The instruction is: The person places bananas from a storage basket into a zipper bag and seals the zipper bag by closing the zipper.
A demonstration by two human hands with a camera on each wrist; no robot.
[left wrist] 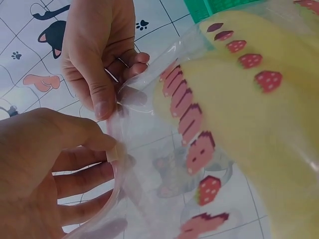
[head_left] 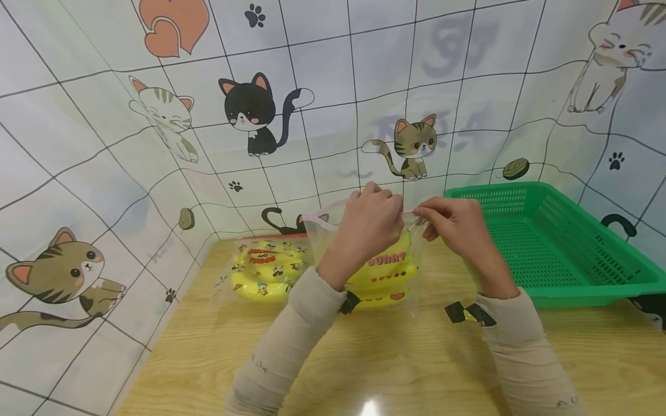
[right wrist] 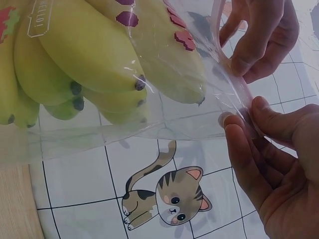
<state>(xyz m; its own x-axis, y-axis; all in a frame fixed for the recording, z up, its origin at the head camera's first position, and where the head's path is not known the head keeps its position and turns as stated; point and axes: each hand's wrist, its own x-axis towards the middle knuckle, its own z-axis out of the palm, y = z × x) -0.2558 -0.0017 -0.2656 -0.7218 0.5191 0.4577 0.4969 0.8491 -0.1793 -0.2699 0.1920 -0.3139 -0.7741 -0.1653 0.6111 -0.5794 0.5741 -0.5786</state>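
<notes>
A clear zip bag (head_left: pixel 322 230) with pink and strawberry prints stands upright on the table. Inside it are yellow bananas (right wrist: pixel 89 55) with dark tips. My left hand (head_left: pixel 370 222) pinches the bag's pink zip strip (right wrist: pixel 219 25) between thumb and fingers, as the left wrist view shows. Close beside it, my right hand (head_left: pixel 458 224) pinches the strip near the bag's right corner. In the head view my left hand and forearm hide part of the bag.
Another clear printed bag (head_left: pixel 266 268) of yellow fruit lies to the left on the wooden table (head_left: pixel 395 358). A green slotted basket (head_left: pixel 567 294) stands at the right. Behind hangs a cat-patterned sheet (head_left: pixel 333 133). Small dark pieces (head_left: pixel 455 312) show beside the right sleeve.
</notes>
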